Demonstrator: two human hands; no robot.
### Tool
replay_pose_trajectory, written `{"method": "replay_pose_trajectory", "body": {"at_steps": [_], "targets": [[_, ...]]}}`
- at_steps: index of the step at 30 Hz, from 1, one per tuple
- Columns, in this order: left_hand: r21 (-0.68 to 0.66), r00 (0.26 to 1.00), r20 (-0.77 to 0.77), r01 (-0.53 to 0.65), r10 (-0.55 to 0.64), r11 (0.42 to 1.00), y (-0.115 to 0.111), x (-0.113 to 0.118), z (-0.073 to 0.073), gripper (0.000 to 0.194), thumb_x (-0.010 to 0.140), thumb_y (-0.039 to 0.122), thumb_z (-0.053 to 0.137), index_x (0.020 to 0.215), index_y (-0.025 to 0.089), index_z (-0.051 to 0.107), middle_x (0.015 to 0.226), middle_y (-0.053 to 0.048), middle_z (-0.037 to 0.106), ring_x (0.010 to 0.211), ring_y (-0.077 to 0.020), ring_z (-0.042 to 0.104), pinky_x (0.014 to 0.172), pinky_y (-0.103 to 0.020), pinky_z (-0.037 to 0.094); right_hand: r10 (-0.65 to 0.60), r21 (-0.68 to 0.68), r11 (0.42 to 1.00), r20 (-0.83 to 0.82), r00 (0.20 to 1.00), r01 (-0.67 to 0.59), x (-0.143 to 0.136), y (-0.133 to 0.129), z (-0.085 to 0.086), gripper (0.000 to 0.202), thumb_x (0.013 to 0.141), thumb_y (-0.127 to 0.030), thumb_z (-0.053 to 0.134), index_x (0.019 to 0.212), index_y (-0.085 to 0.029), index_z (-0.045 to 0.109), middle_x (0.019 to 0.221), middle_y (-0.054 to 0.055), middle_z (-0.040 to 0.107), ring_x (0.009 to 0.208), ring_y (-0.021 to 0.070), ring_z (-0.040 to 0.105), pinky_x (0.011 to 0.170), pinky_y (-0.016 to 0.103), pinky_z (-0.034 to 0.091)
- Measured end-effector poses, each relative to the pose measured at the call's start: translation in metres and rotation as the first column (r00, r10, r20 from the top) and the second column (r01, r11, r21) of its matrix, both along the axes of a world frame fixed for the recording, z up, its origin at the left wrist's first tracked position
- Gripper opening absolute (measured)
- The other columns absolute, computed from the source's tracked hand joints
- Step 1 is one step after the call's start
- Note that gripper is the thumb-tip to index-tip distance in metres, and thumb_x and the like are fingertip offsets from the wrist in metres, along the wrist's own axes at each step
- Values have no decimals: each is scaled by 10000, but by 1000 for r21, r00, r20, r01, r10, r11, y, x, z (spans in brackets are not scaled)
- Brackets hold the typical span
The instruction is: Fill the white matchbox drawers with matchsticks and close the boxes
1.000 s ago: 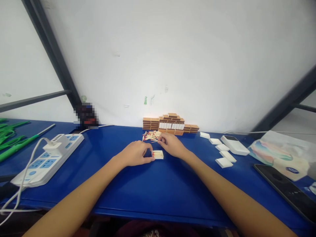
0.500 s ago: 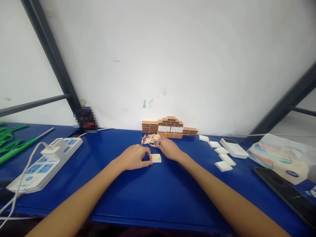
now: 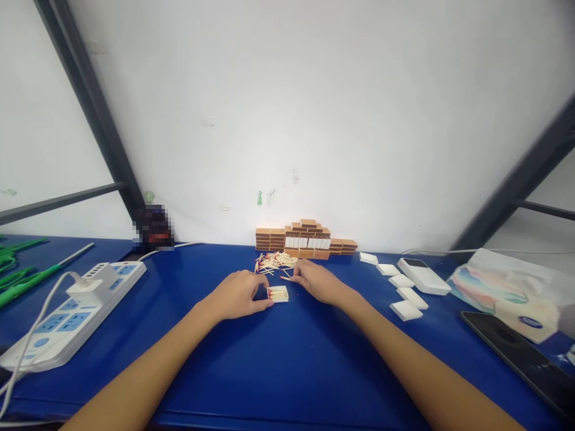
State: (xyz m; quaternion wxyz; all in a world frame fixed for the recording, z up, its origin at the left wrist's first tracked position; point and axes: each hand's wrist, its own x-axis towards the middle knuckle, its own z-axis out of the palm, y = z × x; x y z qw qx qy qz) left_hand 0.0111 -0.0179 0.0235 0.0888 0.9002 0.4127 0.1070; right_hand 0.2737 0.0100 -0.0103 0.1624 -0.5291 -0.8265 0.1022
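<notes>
My left hand grips the left end of a small white matchbox tray between thumb and fingers, on the blue table. A row of red-headed matches lies in this tray. To its right and a little farther back, my right hand is closed in a pinch on a single match, whose red head points left. Just beyond both hands is a loose pile of matches, some of it close to the right fingertips.
Stacked brown matchboxes stand against the wall. Several white trays lie to the right, near a white device, a tissue pack and a dark phone. A power strip and green-handled tools are at left.
My right hand has drawn back slightly from the pile, and a match now shows in its fingertips. My left hand stays at the tray. The whole view has shifted a little.
</notes>
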Motion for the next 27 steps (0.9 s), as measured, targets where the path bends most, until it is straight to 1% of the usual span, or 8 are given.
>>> {"method": "replay_pose_trajectory", "body": {"at_steps": [3, 8, 13, 16, 20, 23, 27], "targets": [[4, 1000, -5, -14, 14, 1000, 0, 0, 0, 329, 887, 534, 663, 1012, 234, 709, 745, -10, 685, 676, -196, 631, 588, -280, 353, 14, 8, 1000, -12, 1000, -14, -1, -1, -1, 157, 995, -337, 652, 1004, -186, 611, 1048, 63, 674, 872, 185, 621, 752, 272, 417], [6, 1000, -17, -19, 19, 1000, 1, -1, 0, 317, 890, 525, 662, 1017, 239, 714, 747, -12, 684, 685, -200, 635, 598, -282, 358, 8, -4, 1000, 65, 998, -8, -9, -3, 0, 127, 1023, -269, 600, 953, -170, 640, 1044, 79, 686, 912, 199, 638, 771, 278, 415], [7, 1000, -17, -21, 21, 1000, 1, -1, 0, 309, 885, 513, 670, 1008, 232, 713, 727, -6, 671, 668, -193, 629, 582, -281, 344, 2, -48, 999, 132, 991, 5, -9, -10, 10, 177, 1050, -274, 544, 985, -147, 648, 1056, 121, 696, 907, 217, 655, 744, 283, 415], [-7, 1000, -6, -20, 20, 1000, 2, -1, 0, 329, 882, 533, 666, 1008, 232, 711, 704, 2, 666, 650, -189, 624, 573, -280, 335, 9, -54, 999, 102, 995, -3, -2, -13, 21, 163, 1049, -252, 536, 970, -149, 637, 1048, 124, 694, 908, 217, 648, 747, 283, 417], [-36, 1000, 15, -7, 8, 999, 2, 0, -2, 337, 885, 539, 661, 1008, 228, 708, 698, 4, 673, 648, -185, 628, 579, -276, 348, 57, 3, 998, 43, 997, -57, 4, -19, 34, 138, 1044, -221, 521, 954, -165, 609, 1035, 110, 680, 876, 208, 621, 742, 291, 417], [-30, 1000, 26, -1, 2, 1000, 2, 0, -3, 341, 886, 542, 662, 1016, 231, 710, 726, -2, 682, 658, -184, 637, 584, -277, 362, 94, 28, 995, 10, 996, -94, 0, -27, 41, 117, 1042, -229, 525, 964, -177, 596, 1019, 92, 668, 860, 203, 607, 735, 294, 414], [-16, 1000, 22, -3, 4, 1000, 2, 0, -4, 356, 885, 551, 662, 1036, 231, 709, 718, 0, 676, 658, -187, 638, 576, -278, 357, 157, -10, 988, -11, 988, -157, -8, -38, 45, 130, 1054, -260, 530, 959, -189, 583, 1017, 67, 662, 855, 189, 603, 721, 279, 405]]}}
